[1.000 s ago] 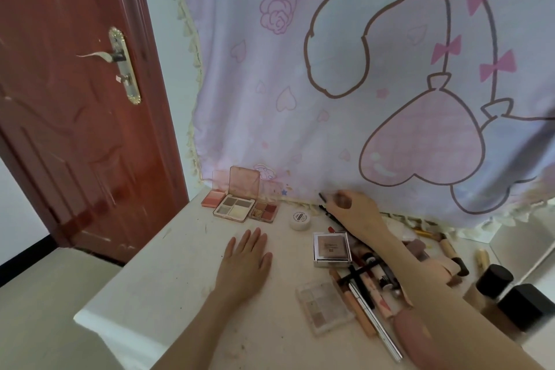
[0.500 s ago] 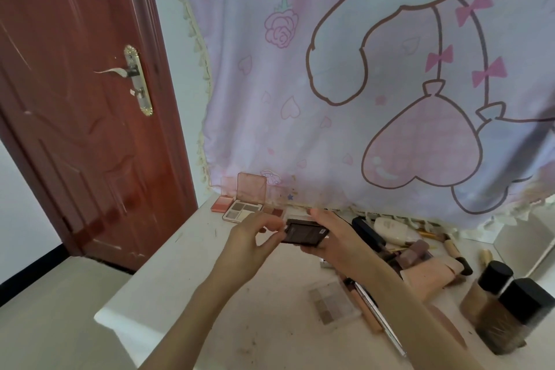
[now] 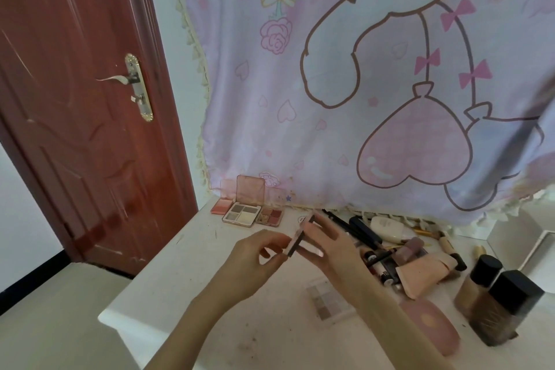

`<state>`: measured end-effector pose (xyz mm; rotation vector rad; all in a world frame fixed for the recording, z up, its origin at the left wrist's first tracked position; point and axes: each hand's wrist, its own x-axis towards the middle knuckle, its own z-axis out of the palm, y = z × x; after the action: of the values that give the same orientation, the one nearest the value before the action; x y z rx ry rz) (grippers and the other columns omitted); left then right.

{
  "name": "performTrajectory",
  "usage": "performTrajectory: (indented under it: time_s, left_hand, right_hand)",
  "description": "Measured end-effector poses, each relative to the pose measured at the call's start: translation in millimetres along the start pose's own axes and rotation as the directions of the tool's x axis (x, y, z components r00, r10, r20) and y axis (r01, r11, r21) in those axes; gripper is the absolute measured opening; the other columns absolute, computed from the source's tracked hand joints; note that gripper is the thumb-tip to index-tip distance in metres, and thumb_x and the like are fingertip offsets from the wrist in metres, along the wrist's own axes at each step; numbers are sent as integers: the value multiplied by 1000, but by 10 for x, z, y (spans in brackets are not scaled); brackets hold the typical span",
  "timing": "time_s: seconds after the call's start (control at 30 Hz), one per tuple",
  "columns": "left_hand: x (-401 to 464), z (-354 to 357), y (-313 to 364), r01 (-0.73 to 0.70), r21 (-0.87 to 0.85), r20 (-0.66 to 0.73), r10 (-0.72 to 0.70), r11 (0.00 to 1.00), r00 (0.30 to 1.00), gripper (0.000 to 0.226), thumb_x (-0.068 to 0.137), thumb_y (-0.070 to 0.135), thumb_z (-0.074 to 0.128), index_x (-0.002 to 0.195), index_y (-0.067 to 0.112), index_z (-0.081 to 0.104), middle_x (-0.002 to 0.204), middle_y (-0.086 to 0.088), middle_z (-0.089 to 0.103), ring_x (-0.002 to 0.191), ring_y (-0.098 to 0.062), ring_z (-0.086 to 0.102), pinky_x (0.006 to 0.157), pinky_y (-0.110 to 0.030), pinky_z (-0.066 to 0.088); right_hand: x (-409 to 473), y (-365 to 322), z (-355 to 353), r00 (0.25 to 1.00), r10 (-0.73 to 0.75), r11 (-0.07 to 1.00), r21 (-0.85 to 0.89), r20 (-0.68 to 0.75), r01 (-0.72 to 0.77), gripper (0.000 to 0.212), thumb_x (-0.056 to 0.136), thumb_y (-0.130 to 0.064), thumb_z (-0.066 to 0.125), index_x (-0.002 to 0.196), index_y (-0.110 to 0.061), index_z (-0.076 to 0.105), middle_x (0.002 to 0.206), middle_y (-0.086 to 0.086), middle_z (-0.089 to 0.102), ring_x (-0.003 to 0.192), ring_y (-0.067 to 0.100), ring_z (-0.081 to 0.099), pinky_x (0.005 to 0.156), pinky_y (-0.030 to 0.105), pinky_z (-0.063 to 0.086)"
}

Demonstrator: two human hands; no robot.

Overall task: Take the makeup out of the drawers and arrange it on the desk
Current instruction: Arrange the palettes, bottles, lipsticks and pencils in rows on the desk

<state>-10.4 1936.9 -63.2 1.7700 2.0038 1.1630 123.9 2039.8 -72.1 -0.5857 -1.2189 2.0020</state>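
**Compact held over the desk**

Head view: I'm holding a small compact (image 3: 297, 237) above the desk (image 3: 180, 273), my left hand (image 3: 255, 261) pinching its near end and my right hand (image 3: 333, 246) gripping its far side. Open palettes (image 3: 243, 213) are sitting by the curtain (image 3: 360, 99).

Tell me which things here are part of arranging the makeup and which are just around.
Job: compact held by left hand and right hand; open palettes; foundation bottles; desk.
Around: door; cartoon curtain.
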Motion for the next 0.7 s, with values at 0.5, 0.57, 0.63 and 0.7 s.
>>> performTrajectory:
  time_s: [0.5,0.57,0.63,0.7]
  left_hand:
    - [-51,-41,128,373,-379,223,-308,847,925,39,91,44,44,123,24,57,107,6,66,96,-8,63,91,-27,51]
    - [-77,-39,106,372,-366,219,-309,853,925,39,91,44,44,122,25,58,104,7,66,94,-8,64,90,-27,51]
    - [-100,-31,85,370,-366,205,-314,854,927,39,90,45,45,120,26,61,101,7,67,92,-9,65,92,-30,51]
    - [-111,-31,40,371,-372,197,-318,851,927,38,88,48,45,116,28,64,97,7,69,91,-10,65,92,-33,51]
  right_hand:
    - [-187,219,75,846,-378,419,-745,376,519,80,73,-42,61,140,-35,18,132,-32,26,125,-7,35,101,7,31]
    - [-198,229,86,848,-375,408,-755,374,514,80,72,-43,61,140,-31,22,128,-32,26,121,-11,34,97,2,28]
    - [-201,234,117,852,-375,437,-740,366,511,76,71,-37,64,137,-29,29,124,-28,31,118,-9,37,96,2,30]
    - [-196,249,151,853,-377,470,-719,361,512,72,71,-28,68,131,-35,30,122,-23,35,116,-6,41,95,4,33]
